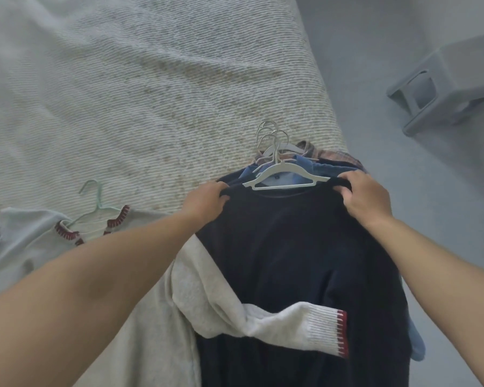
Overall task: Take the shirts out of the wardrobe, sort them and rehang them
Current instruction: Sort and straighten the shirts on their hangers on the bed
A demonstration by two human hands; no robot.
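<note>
Legible text, labels, brands, numbers, signs: none on any garment, hanger or surface in view.

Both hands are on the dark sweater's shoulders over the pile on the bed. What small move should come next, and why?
Probably lift the navy sweater clear of the pile. The left hand and right hand each grip a shoulder, while its white hanger lies at the neckline above more hangered shirts.
</note>
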